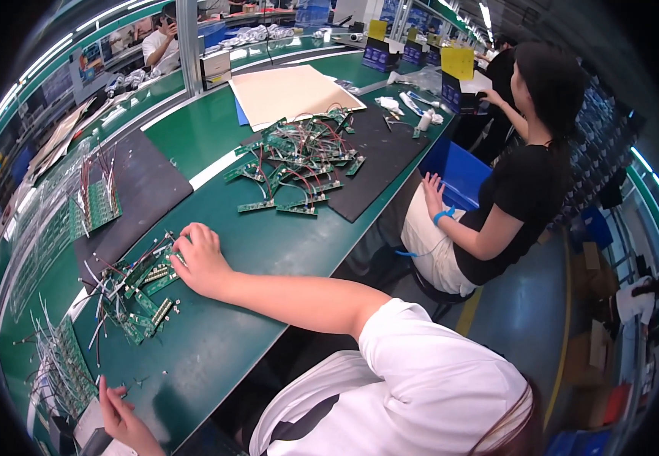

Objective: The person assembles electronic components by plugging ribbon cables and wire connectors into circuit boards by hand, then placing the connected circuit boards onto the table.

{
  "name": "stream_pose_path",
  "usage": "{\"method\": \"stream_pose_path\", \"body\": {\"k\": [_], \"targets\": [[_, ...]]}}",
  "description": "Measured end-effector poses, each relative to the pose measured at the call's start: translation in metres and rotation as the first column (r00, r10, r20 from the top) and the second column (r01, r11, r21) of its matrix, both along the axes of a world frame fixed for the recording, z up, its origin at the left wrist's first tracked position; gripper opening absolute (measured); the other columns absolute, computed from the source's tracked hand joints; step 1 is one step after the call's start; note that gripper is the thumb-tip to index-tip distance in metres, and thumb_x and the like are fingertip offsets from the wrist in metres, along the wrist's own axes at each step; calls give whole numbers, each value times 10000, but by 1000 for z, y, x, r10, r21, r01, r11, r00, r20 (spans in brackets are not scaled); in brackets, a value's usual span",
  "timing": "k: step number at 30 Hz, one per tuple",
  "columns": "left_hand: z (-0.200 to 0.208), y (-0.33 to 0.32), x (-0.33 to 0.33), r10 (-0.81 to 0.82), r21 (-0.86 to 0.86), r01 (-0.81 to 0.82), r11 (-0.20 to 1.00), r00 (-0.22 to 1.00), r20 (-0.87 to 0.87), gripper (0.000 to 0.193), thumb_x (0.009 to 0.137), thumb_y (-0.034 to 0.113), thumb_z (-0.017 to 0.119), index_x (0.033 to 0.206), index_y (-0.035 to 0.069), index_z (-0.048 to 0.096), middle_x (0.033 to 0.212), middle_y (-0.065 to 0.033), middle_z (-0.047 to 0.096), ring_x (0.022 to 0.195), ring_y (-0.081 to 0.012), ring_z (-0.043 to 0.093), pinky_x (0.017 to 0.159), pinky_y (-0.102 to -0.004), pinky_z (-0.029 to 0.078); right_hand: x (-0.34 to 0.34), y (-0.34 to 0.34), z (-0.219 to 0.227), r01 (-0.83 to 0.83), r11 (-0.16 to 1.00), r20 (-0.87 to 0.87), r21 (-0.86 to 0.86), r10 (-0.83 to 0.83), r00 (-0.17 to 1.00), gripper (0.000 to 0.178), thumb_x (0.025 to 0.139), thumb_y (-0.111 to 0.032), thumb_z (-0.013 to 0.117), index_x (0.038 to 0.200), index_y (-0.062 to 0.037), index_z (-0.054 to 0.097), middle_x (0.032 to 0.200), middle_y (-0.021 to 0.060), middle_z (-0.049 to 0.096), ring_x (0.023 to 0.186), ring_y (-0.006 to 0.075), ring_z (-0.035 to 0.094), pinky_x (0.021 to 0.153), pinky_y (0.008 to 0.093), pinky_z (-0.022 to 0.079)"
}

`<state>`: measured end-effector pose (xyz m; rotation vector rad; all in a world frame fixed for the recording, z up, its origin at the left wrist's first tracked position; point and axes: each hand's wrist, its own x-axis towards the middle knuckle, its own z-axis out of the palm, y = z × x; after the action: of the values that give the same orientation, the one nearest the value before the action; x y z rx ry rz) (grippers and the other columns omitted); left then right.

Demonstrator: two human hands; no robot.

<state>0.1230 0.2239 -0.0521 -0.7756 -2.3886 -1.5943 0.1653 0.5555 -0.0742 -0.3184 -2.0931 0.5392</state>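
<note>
ok so rn the right hand (204,262) is curling over the edge of the small heap (147,287) of green boards, which is sitting on the tabletop (215,334) down and to the left of the big pile (299,163). Can't tell if that grip is actually pinching a board, bc the detail at the fingertips is too small; the fingers are looking bent tho. Left hand (124,422) is hovering way farther down-left of the big pile w/ a finger extended, and I'm not able to tell if it's holding anything either. Imo the step in hand is looking like handling single boards among tangled wires, so I'd be pinching a bare board edge, never a wire, and lifting slow at a low angle, bc the wire joints are prob the weak spot. If one's snagging, I'd be steadying the neighbor board w/ the left hand and teasing the crossing wire off first. Def be watching the small pale bits (176,307) lying loose down-left of the big pile, since a dragging wrist could be sweeping them away. Also I'd be steering clear of the wired panel (101,204) left of the big pile, its leads are prob catching easily.
</note>
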Motion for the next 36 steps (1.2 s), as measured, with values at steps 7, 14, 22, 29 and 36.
{"method": "stream_pose_path", "body": {"k": [7,14,22,29,36], "targets": [[-31,-57,1,296,-305,-336,891,940,-169,340,909,98,525,1240,18,534,1161,-148,527,1049,-232,512,873,-304,404,-21,-12,-13,-55,997,55,-45,57,997,197,769,-170,626,895,-47,539,1025,152,450,1049,322,413,876,454,336],[-26,-27,-16,209,-464,-348,815,922,-325,611,800,163,651,1341,52,390,1363,-243,377,1266,-402,346,1040,-445,291,-22,-2,-6,-73,985,51,155,66,997,222,743,-189,635,911,-57,575,1035,142,520,1051,329,449,883,465,338],[-27,-31,-14,159,-413,-232,881,966,-204,280,775,79,661,1053,48,638,1236,-165,540,1207,-355,451,988,-400,389,-3,-68,15,-323,903,78,284,314,946,199,773,-88,637,964,-66,584,1141,132,465,1178,367,378,973,449,276],[-19,-29,-13,125,-97,-115,989,986,113,202,819,85,641,1010,34,681,1191,-146,567,1098,-274,542,893,-326,448,0,-124,19,-682,714,143,160,667,731,166,729,-39,648,881,-57,586,1030,115,526,1071,334,483,896,409,358],[2,-3,22,-26,104,16,994,996,90,237,833,34,584,1050,27,678,1331,-161,464,1167,-223,485,976,-329,358,-5,-165,10,-592,247,78,-767,952,297,375,877,-115,601,1199,5,449,1102,108,543,914,156,565,773,271,461]]}}
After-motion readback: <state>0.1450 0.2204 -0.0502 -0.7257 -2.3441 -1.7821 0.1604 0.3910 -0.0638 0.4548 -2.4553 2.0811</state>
